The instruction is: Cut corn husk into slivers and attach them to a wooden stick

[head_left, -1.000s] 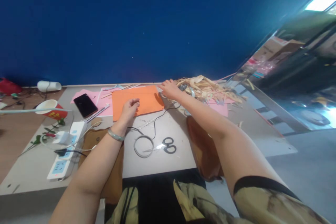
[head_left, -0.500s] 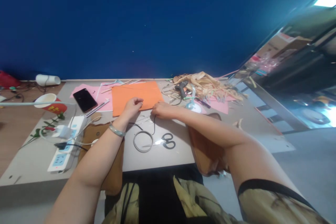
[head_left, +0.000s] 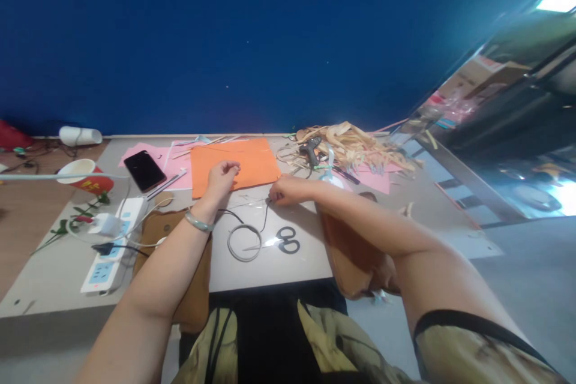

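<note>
My left hand point(head_left: 222, 179) hovers over the orange sheet point(head_left: 252, 162), its thumb and fingers pinched together; anything between them is too small to make out. By the sheet's lower right corner, my right hand point(head_left: 287, 189) has its fingers closed around the dark end of a thin cord point(head_left: 267, 213). That cord runs down to a grey coil point(head_left: 230, 247) on the white tabletop. Black-handled scissors point(head_left: 288, 240) lie at the coil's right, with their blade tips inside the loop. Thin clear strands rest between the hands.
On the left are a power strip point(head_left: 102, 273), a phone point(head_left: 144, 171), a paper cup point(head_left: 92, 183) and a flower stem. At the right lie a glue gun point(head_left: 311, 151), a heap of dry husks point(head_left: 351, 147) and a brown pad point(head_left: 351, 252). A blue partition point(head_left: 225, 42) stands behind.
My right hand has shifted slightly right, away from the left, and the cord's end has moved with it. My left hand has risen a little up and left over the orange sheet.
</note>
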{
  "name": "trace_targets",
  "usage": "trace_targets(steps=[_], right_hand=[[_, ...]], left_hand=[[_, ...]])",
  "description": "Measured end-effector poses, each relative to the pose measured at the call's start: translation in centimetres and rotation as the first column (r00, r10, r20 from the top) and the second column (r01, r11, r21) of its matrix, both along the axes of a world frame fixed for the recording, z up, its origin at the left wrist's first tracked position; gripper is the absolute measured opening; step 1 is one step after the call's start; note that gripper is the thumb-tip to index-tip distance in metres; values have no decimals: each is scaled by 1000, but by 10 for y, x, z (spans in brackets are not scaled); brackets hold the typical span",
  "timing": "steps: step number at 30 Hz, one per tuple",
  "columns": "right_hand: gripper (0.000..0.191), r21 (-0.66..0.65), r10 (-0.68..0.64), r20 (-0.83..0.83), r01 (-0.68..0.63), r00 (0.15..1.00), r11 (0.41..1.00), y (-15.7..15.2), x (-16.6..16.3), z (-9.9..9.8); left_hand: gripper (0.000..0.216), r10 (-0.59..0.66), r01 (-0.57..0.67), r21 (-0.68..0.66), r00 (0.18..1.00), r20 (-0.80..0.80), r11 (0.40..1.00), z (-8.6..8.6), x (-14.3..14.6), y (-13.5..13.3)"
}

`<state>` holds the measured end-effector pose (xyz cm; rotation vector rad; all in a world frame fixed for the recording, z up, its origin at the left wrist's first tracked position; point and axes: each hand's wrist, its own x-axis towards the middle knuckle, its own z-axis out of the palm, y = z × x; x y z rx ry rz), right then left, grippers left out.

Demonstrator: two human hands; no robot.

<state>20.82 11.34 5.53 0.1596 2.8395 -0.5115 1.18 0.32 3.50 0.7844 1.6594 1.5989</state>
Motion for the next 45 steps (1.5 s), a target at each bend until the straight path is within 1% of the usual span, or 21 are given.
trace_targets(steps=[3,5,8,11,15,18,21,22,24,25,26,27,29,31,32,33,35,37,39,41,45], right_hand=[[17,49,-70,-123,77,990,996,-5,-11,-10],[18,115,-88,-153,106,984,988,-9,-19,-17],[16,183,-61,-96,77,994,980,-15,-28,-22],[22,206,-21,-39,29,999,978,-19,-31,-24],[23,220,-19,-45,28,999,975,-15,-29,-16],[19,168,-54,-121,74,991,983,-7,-26,0],[15,62,-111,-185,125,976,990,2,-21,16],[13,8,-146,-196,151,970,989,5,-19,20],[11,-154,-236,-207,207,949,966,12,-14,24],[10,-259,-292,-209,235,933,937,15,-11,24],[12,-372,-353,-205,261,913,891,19,-8,23],[16,-488,-421,-196,284,886,825,23,-6,21],[24,-688,-563,-154,321,812,651,29,-1,17],[32,-815,-668,-99,325,738,480,32,2,13],[35,-855,-704,-76,317,706,411,33,2,11],[39,-883,-730,-56,307,681,355,33,2,10],[43,-922,-755,-18,282,655,266,30,-1,8],[45,-946,-756,14,254,655,202,23,-5,7],[45,-956,-744,37,240,668,168,15,-11,6],[44,-958,-727,54,240,684,155,6,-16,4],[41,-950,-701,74,264,709,166,-6,-23,1]], left_hand=[[15,9,-9,-6,1000,10,1000,0,1,1],[13,11,-11,-9,1000,8,1000,0,2,1],[14,4,-4,-5,1000,3,1000,0,2,1],[15,-7,7,-5,1000,-8,1000,-1,1,1],[16,-9,9,-4,1000,-14,1000,0,1,1],[17,11,-11,11,999,-50,1000,4,2,0],[16,62,-57,57,994,-95,997,7,2,-1],[15,81,-72,85,991,-108,994,8,1,-2],[13,120,-101,151,985,-124,983,7,0,-1],[13,140,-116,186,983,-121,976,7,-2,-1],[14,164,-137,218,980,-110,966,6,-3,0],[15,193,-167,241,977,-89,956,5,-5,1],[20,266,-247,272,963,-35,930,2,-7,4],[24,315,-309,283,949,25,908,1,-9,6],[26,306,-307,281,951,50,909,2,-8,6],[29,264,-272,275,962,68,922,2,-7,6],[35,100,-117,237,992,82,964,6,-3,4],[41,-97,81,171,991,87,982,10,4,1],[44,-201,186,131,972,118,974,13,8,-2],[42,-233,215,133,962,143,968,14,10,-4],[29,-210,176,188,962,175,966,9,4,-2]])
